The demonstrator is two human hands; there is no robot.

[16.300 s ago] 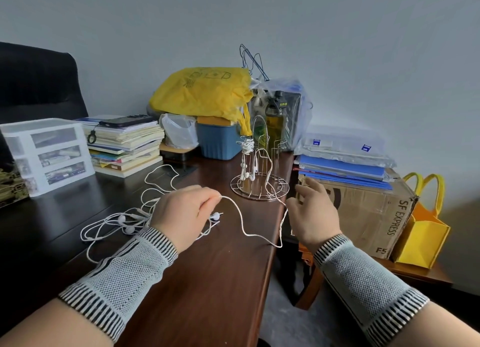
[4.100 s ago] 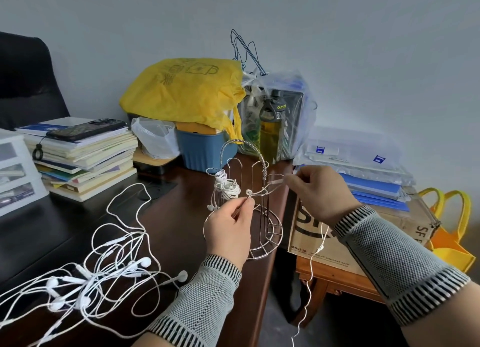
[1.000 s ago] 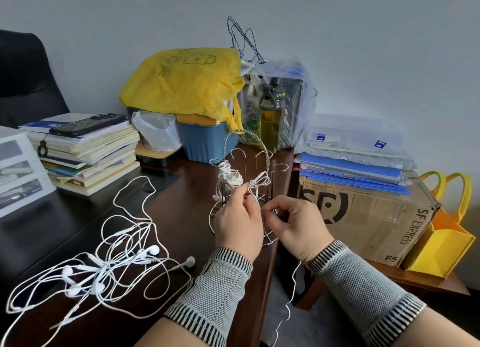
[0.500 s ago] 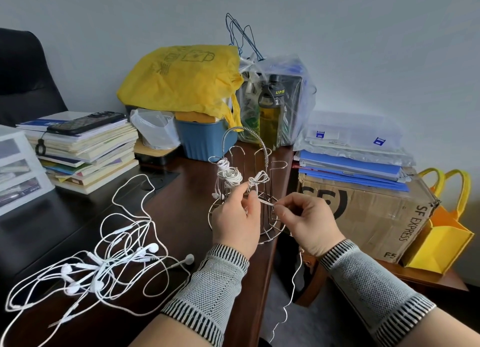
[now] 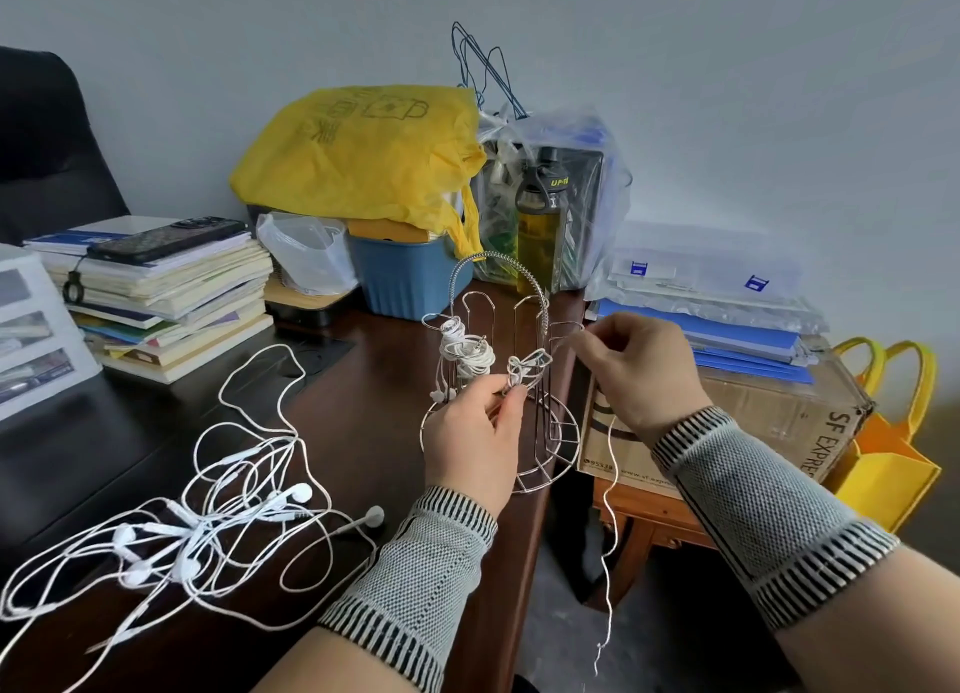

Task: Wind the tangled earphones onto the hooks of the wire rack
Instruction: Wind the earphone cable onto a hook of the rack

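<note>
Presently, right hand (image 5: 636,367) pinches the earphone cord (image 5: 613,484) just right of the wire rack (image 5: 498,380), slack trailing down off the desk edge; left hand (image 5: 475,435) pinches the wound loops at a front hook (image 5: 524,367); cord runs hook-to-right; tangled earphones (image 5: 208,526) lie well left of rack.

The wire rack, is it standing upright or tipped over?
Upright: the wire rack stands with its round base flat on the desk, arched handle on top.
</note>
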